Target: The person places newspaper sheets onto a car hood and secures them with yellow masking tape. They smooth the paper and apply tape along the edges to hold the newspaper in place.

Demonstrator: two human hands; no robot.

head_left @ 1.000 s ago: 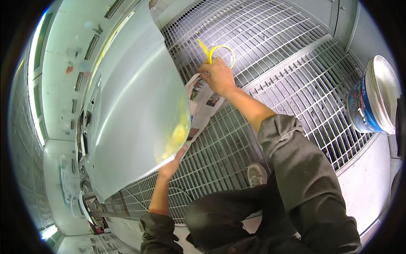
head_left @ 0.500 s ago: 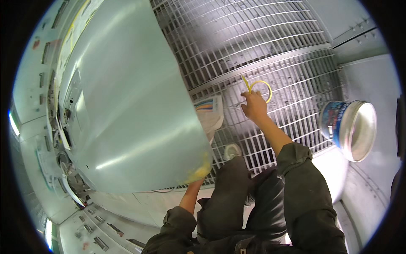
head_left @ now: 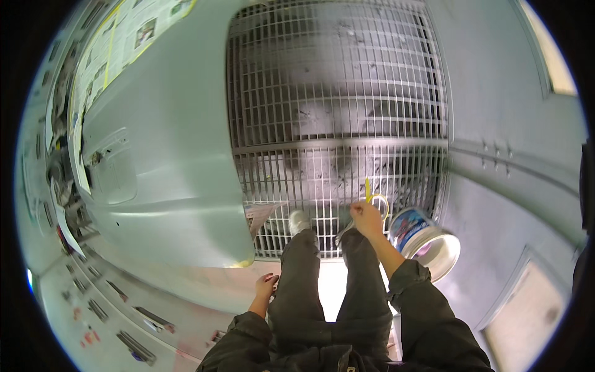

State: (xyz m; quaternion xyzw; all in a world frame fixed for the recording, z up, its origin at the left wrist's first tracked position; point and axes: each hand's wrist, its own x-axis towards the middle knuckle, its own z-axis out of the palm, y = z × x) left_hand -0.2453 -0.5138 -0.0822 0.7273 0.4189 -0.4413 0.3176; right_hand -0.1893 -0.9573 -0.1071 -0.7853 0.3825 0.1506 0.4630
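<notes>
A thin ring of yellow masking tape [head_left: 387, 208] with a loose end pointing up hangs from my right hand [head_left: 367, 219]. The fingers of that hand are closed on it, above the floor grating and close to my right shoe. My left hand [head_left: 266, 284] is beside my left thigh, below the near corner of a grey-green car body panel [head_left: 186, 186]. It is apart from the panel, its fingers loosely bent and apart, with nothing clearly seen in them. A yellowish patch marks the panel's near corner.
A metal floor grating [head_left: 338, 144] runs ahead of my shoes. To the right, a white bucket [head_left: 443, 251] with a blue label lies tilted by the wall. Printed masking paper [head_left: 144, 37] with yellow tape covers the far left. More printed paper [head_left: 263, 214] hangs beside the panel's edge.
My left hand has come out from under the panel's corner to my thigh. My right hand has drawn closer to my body, still with the tape. The view has turned and shifted right.
</notes>
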